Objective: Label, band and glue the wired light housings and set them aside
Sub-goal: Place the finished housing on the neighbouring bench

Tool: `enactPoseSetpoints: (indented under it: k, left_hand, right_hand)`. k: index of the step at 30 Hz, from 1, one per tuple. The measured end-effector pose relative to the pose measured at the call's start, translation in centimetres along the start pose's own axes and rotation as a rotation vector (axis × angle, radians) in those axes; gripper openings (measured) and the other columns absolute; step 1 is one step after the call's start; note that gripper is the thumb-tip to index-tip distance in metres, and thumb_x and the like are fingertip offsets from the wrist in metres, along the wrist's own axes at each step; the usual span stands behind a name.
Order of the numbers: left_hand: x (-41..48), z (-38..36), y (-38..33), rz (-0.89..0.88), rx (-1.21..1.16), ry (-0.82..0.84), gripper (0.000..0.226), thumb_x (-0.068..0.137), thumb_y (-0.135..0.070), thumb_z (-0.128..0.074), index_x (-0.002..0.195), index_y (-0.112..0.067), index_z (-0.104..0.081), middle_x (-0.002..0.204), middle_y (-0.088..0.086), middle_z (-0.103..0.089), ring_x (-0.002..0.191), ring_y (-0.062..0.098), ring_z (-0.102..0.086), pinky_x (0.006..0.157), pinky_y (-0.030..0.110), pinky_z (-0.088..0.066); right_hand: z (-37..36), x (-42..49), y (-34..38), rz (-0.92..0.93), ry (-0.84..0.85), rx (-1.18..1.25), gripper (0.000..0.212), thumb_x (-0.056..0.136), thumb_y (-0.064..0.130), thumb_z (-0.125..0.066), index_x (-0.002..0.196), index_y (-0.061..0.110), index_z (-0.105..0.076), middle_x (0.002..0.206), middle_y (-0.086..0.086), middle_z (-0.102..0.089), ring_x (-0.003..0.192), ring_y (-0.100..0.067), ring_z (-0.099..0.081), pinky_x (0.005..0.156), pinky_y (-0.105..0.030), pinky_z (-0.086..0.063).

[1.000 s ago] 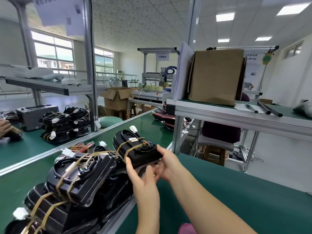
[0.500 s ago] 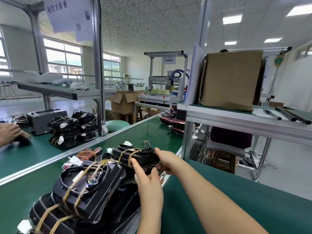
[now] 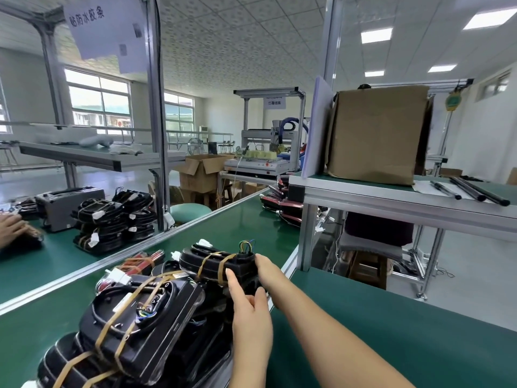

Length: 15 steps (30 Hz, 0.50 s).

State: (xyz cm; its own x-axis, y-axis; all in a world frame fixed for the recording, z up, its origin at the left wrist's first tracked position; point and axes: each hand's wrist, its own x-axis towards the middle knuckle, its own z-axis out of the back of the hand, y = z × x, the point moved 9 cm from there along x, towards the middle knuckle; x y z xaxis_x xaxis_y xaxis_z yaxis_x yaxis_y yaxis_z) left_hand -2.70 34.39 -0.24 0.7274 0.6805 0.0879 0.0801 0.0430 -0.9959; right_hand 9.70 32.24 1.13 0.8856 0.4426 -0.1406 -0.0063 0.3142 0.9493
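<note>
Black plastic housing (image 3: 221, 261) sat at the far end of the pile (image 3: 134, 317) of banded units, near-centre on the green bench (image 3: 251, 219), w/ both hands on it. Left hand (image 3: 249, 306) clasped its near side, index finger laid up against the shell. Right hand (image 3: 268, 271) wrapped round the right end, fingertips tucked under & out of sight.

Two tan rubber bands (image 3: 218, 266) crossed the unit, coloured wires (image 3: 246, 245) stuck up at its far-right corner, and a white connector (image 3: 204, 243) lay on top toward the left. So banding looked done on this one. Label & glue: couldn't tell, too small or hidden.

Unit was touching or just over the pile's far end; unclear which, and whether the hands bore its weight. Prob. the set-aside step, w/ the let-go not yet made.

Pile held several units, all strapped the same way, so a fair batch looked finished. No unbanded housings in view, so qty left to do was unknown.

Far left on the next bench stood another stack (image 3: 112, 222) of banded units beside a grey machine (image 3: 67, 205), w/ another person's hand (image 3: 11, 226) at the edge.
</note>
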Motion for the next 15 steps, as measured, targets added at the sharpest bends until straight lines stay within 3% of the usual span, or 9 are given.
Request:
enactPoseSetpoints:
  k: [3, 5, 8, 11, 13, 15]
  left_hand:
    - [-0.08, -0.31, -0.14, -0.012, -0.004, 0.0, 0.075, 0.098, -0.025, -0.045, 0.149, -0.051, 0.003, 0.075, 0.0, -0.056, 0.071, 0.026, -0.055, 0.078, 0.048, -0.05]
    - [-0.13, -0.58, -0.28, -0.018, -0.01, 0.011, 0.074, 0.098, -0.024, -0.044, 0.149, -0.05, 0.002, 0.077, 0.001, -0.057, 0.072, 0.029, -0.054, 0.08, 0.05, -0.05]
    - [-0.28, -0.66, -0.13, 0.0, 0.012, 0.012, 0.071, 0.099, -0.024, -0.043, 0.15, -0.048, -0.001, 0.089, 0.012, -0.062, 0.079, 0.036, -0.058, 0.081, 0.049, -0.05]
    - [-0.34, -0.4, -0.13, 0.008, 0.051, -0.001, 0.068, 0.099, -0.025, -0.042, 0.151, -0.045, -0.003, 0.113, 0.023, -0.063, 0.1, 0.043, -0.061, 0.085, 0.05, -0.049]
    - [-0.18, -0.27, -0.19, 0.008, 0.071, 0.0, 0.066, 0.1, -0.024, -0.041, 0.151, -0.045, -0.005, 0.118, 0.024, -0.062, 0.104, 0.043, -0.061, 0.088, 0.052, -0.048]
    - [0.01, -0.5, -0.02, 0.017, 0.095, 0.029, 0.065, 0.1, -0.024, -0.04, 0.151, -0.044, -0.005, 0.121, 0.027, -0.06, 0.106, 0.044, -0.06, 0.089, 0.053, -0.047]
  right_hand:
    - [-0.47, 0.02, 0.05, 0.037, 0.004, 0.065, 0.016, 0.097, 0.028, -0.033, 0.099, 0.027, -0.049, 0.115, -0.005, -0.053, 0.102, -0.02, -0.052, 0.085, -0.031, -0.041]
    - [-0.5, -0.08, -0.02, 0.039, 0.018, 0.078, 0.03, 0.1, 0.027, -0.033, 0.122, 0.02, -0.052, 0.132, -0.006, -0.054, 0.117, -0.021, -0.054, 0.095, -0.028, -0.043]
    - [-0.42, 0.07, -0.04, 0.062, 0.034, 0.056, 0.035, 0.099, 0.019, -0.033, 0.126, 0.016, -0.056, 0.122, -0.008, -0.063, 0.102, -0.019, -0.061, 0.074, -0.021, -0.048]
    - [-0.06, 0.35, 0.01, 0.087, 0.017, -0.045, 0.037, 0.096, 0.016, -0.035, 0.122, 0.018, -0.062, 0.12, -0.008, -0.066, 0.111, -0.025, -0.06, 0.084, -0.029, -0.046]
    - [0.11, 0.44, 0.02, 0.091, 0.008, -0.088, 0.037, 0.097, 0.018, -0.034, 0.122, 0.017, -0.061, 0.121, -0.009, -0.065, 0.113, -0.025, -0.059, 0.091, -0.032, -0.046]
    - [0.35, 0.6, -0.1, 0.08, 0.007, -0.09, 0.038, 0.098, 0.019, -0.032, 0.122, 0.017, -0.06, 0.12, -0.008, -0.065, 0.11, -0.023, -0.06, 0.088, -0.031, -0.047]
